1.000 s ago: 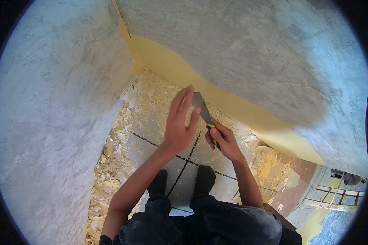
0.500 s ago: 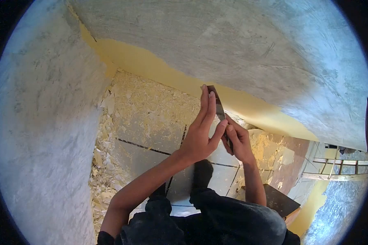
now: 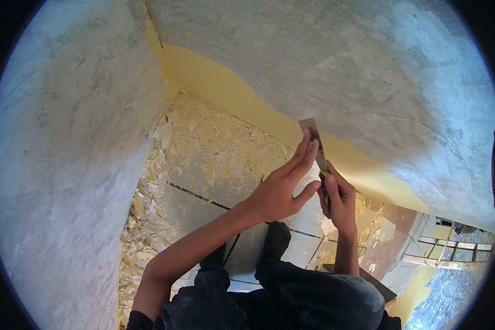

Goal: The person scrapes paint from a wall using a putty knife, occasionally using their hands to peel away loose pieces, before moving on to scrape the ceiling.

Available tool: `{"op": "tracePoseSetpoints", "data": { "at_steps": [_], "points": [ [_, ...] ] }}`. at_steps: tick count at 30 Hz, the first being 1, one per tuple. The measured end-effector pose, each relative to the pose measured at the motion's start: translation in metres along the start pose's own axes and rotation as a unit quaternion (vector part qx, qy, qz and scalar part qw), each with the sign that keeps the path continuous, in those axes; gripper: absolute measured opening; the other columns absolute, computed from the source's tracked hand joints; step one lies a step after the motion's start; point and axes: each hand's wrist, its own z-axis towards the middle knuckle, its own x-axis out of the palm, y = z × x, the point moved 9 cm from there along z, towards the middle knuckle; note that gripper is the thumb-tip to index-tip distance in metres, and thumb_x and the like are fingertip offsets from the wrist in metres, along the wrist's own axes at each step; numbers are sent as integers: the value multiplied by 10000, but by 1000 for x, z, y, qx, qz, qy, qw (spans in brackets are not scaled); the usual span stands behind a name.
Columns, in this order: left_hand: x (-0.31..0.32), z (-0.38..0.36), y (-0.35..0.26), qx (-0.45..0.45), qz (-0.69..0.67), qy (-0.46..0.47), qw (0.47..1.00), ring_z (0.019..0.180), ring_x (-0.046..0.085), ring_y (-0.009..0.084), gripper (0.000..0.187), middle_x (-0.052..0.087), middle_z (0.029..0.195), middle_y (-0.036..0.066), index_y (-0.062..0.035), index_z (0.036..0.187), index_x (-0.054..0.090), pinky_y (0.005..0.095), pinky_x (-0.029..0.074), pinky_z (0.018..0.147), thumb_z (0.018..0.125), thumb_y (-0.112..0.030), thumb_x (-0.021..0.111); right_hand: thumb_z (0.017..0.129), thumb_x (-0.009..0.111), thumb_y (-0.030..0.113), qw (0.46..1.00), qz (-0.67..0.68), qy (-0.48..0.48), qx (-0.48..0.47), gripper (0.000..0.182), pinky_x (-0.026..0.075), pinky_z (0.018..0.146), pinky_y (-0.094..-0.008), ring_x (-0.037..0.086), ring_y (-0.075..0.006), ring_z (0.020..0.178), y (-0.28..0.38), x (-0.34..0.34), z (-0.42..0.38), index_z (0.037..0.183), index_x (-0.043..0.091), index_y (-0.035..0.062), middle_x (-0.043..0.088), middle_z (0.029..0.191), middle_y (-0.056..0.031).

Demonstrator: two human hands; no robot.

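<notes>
My right hand point(image 3: 340, 201) is wrapped around the dark handle of a scraper point(image 3: 320, 158), whose flat metal blade points up and away from me. The blade's front end overlaps the yellow strip along the bottom of the grey wall point(image 3: 335, 60). Fingers stretched out, my left hand point(image 3: 283, 190) rests its fingertips at the face of the blade, while its thumb stands apart near the handle. Yellow paint point(image 3: 203, 74) covers the low strip of wall beside the blade.
Paint flakes point(image 3: 225, 129) litter the tiled floor point(image 3: 195, 206), piled thickest along the left wall point(image 3: 77, 165). Below my right forearm lies a dark flat board point(image 3: 377, 286). A wooden ladder point(image 3: 451, 250) is at the far right. My feet are on the tiles.
Both hands and the scraper have shifted right in view, and the blade now shows more of its face. My left thumb has come away from the scraper. The view has turned slightly.
</notes>
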Motion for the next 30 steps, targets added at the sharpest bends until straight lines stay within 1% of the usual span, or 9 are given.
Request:
{"op": "tracePoseSetpoints", "data": {
  "at_steps": [6, 9, 12, 19, 22, 26, 27, 29, 30],
  "points": [
    [-12, -5, 9, -15, -19, -48, 999, 1417, 262, 368, 706, 145, 1564, 234, -27, 1504, 194, 405, 343, 1105, 930, -155, 586, 1006, 509, 243, 994, -21, 76, 70, 420, 417, 504, -214, 450, -58, 518, 17, 3, 5, 1393, 493, 80, 556, 739, -4],
    [-19, -23, 39, -121, -197, -120, 965, 1389, 334, 344, 716, 241, 1538, 199, -34, 1507, 178, 396, 429, 1036, 937, -145, 596, 962, 569, 192, 983, -133, 123, 3, 431, 475, 939, -360, 635, -248, 1063, 27, 24, -2, 1365, 497, 55, 640, 1188, -169],
    [-25, -37, 55, -190, -364, -166, 897, 1233, 524, 298, 663, 391, 1456, 123, -78, 1515, 169, 398, 514, 938, 984, -215, 542, 934, 615, 241, 963, -126, 235, 28, 577, 417, 1019, -361, 534, -312, 1246, 24, 54, -15, 1443, 391, 86, 529, 1346, -236],
    [-34, -54, 104, -325, -503, -244, 763, 1020, 611, 180, 343, 583, 1149, 82, -59, 1264, 442, 305, 544, 824, 954, -139, 562, 877, 695, 255, 907, -44, 401, -123, 715, 507, 830, -370, 571, -280, 1031, 58, 73, -31, 1483, 331, 156, 546, 1153, -170],
    [-32, -54, 106, -350, -511, -249, 745, 968, 610, 156, 272, 599, 1075, 67, -56, 1213, 481, 291, 530, 822, 955, -129, 524, 742, 823, 273, 908, -67, 358, -207, 715, 496, 736, -322, 576, -233, 952, 78, 80, -34, 1374, 515, 141, 574, 1097, -119],
    [-23, -56, 107, -431, -500, -195, 725, 1012, 599, 172, 267, 599, 1062, 72, -33, 1186, 510, 320, 509, 882, 960, -175, 500, 635, 841, 208, 844, -376, 224, -311, 500, 456, 776, -357, 558, -247, 941, 100, 96, -17, 1110, 699, 151, 553, 988, -91],
    [-19, -61, 113, -430, -499, -192, 727, 1012, 599, 172, 267, 599, 1062, 72, -33, 1186, 510, 320, 509, 882, 960, -175, 500, 636, 823, 174, 830, -314, 193, -419, 474, 458, 750, -363, 568, -240, 898, 124, 104, -18, 1090, 690, 142, 545, 952, -75],
    [-35, -35, 71, -53, -92, -79, 991, 1045, 595, 230, 346, 611, 1113, 132, -5, 1226, 533, 329, 508, 921, 972, -240, 527, 641, 786, 136, 800, -199, 170, -540, 412, 467, 701, -381, 595, -242, 839, 148, 125, -26, 1033, 661, 125, 546, 900, -67],
    [-38, -28, 57, -49, -92, -73, 992, 1045, 595, 230, 346, 611, 1113, 132, -5, 1226, 533, 329, 508, 921, 972, -240, 527, 644, 767, 132, 796, -149, 179, -559, 375, 473, 678, -393, 613, -251, 823, 149, 140, -26, 996, 640, 116, 556, 884, -74]
  ]
}}
